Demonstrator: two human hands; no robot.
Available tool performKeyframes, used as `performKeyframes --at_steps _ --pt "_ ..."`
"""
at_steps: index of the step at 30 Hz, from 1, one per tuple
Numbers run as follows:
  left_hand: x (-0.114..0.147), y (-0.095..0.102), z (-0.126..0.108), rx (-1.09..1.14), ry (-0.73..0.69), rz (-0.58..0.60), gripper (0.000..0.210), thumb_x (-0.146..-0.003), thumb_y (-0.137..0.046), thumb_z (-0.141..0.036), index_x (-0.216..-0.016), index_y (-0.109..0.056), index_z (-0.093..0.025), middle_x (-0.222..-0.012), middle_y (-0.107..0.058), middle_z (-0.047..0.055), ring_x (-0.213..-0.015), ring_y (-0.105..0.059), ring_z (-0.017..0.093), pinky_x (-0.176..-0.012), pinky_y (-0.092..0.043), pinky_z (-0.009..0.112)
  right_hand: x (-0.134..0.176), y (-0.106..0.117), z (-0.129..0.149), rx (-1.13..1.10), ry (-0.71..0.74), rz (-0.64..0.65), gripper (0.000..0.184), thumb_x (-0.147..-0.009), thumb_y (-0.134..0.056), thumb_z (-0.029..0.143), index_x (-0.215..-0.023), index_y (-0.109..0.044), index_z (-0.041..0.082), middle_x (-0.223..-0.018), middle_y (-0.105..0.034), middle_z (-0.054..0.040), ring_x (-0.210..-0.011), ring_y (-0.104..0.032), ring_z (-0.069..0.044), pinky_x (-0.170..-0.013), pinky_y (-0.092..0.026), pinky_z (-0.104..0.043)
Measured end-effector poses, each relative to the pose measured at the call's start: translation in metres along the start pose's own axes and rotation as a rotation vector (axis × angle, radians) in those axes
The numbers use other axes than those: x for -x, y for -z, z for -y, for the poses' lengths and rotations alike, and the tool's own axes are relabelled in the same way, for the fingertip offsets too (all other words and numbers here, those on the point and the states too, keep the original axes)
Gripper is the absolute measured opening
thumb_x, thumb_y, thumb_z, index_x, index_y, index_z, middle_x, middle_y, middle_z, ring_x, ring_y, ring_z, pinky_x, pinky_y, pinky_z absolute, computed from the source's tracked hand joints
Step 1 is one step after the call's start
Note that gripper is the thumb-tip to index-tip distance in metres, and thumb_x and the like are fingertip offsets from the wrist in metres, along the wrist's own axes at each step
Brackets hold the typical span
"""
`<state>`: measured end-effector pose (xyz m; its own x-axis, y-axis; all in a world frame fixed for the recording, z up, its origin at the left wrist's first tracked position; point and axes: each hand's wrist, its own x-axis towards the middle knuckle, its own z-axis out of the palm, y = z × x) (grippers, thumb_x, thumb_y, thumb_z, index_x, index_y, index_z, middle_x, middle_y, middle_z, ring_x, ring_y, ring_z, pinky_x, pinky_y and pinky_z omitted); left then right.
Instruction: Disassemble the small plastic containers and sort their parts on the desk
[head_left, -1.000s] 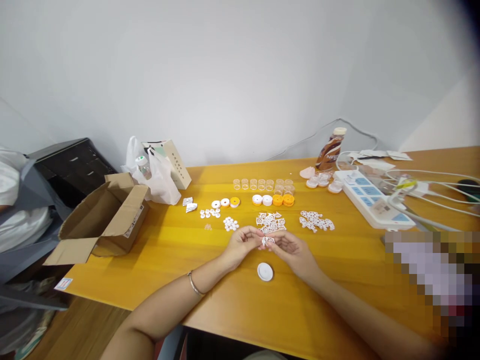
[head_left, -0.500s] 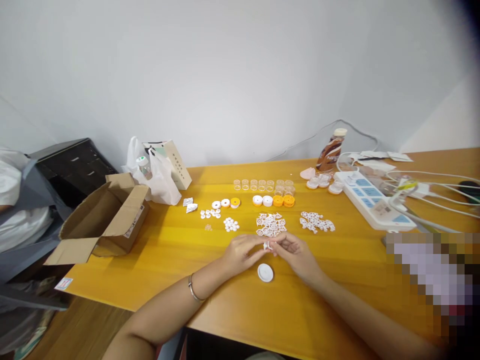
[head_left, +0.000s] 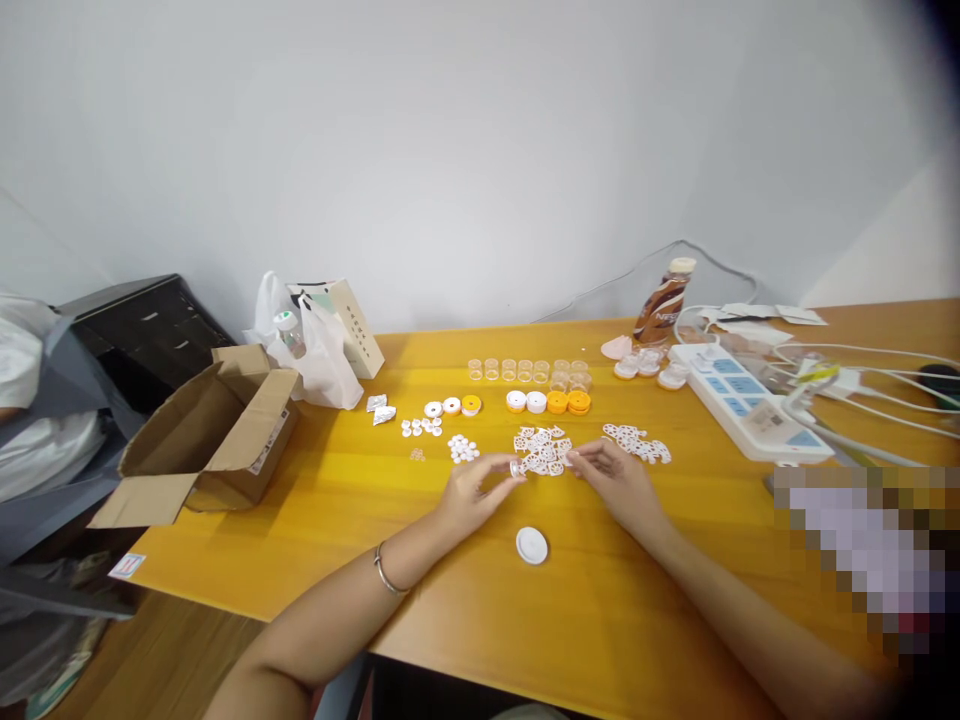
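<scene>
My left hand pinches a small white round plastic part between thumb and fingertips, just above the table. To its right, my right hand has its thumb and forefinger together at the near right edge of a pile of white openwork plastic pieces. Something small and whitish shows at those fingertips, too small to make out. A white round disc lies on the table between my forearms. Left of the pile are small white caps.
Clear plastic rings stand in a row behind white and orange round parts. A second openwork pile, a power strip and a drink bottle are at right. An open cardboard box stands left, near a seated person's sleeve.
My hands have come apart from the small white part they both held. It stays in my left hand, while my right hand has shifted right and away to the pile's edge.
</scene>
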<state>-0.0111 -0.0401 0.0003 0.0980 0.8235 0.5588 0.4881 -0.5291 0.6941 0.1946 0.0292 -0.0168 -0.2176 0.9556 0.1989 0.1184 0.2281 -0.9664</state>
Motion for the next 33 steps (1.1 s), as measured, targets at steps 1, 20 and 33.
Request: performKeyframes --at_steps 1,20,33 --pt "0.0 0.0 0.001 -0.02 -0.018 0.009 0.024 -0.081 -0.06 -0.029 -0.101 -0.062 -0.016 -0.095 -0.07 0.008 -0.083 -0.067 0.016 -0.079 -0.055 0.028 -0.002 0.001 -0.004 0.08 0.022 0.028 0.034 -0.072 -0.061 0.054 -0.074 -0.058 0.02 -0.068 -0.063 -0.0029 -0.062 -0.058 -0.017 -0.06 -0.047 -0.03" --pt "-0.002 -0.004 0.002 -0.013 -0.044 0.06 0.028 -0.078 -0.062 -0.034 -0.099 -0.063 -0.016 -0.084 -0.067 0.006 -0.076 -0.061 0.015 -0.074 -0.051 0.028 -0.006 0.001 -0.009 0.445 0.173 -0.066 0.046 -0.071 -0.054 0.064 -0.081 -0.063 0.019 -0.064 -0.054 -0.0015 -0.058 -0.049 -0.016 -0.055 -0.043 -0.03" --pt "0.007 -0.013 -0.007 0.152 0.119 0.156 0.021 -0.082 -0.056 -0.025 -0.101 -0.059 -0.016 -0.09 -0.067 0.006 -0.08 -0.064 0.014 -0.077 -0.052 0.026 0.034 -0.023 0.019 0.092 0.158 0.288 0.022 -0.08 -0.058 0.043 -0.086 -0.062 0.022 -0.081 -0.068 -0.0024 -0.077 -0.062 -0.018 -0.075 -0.05 -0.032"
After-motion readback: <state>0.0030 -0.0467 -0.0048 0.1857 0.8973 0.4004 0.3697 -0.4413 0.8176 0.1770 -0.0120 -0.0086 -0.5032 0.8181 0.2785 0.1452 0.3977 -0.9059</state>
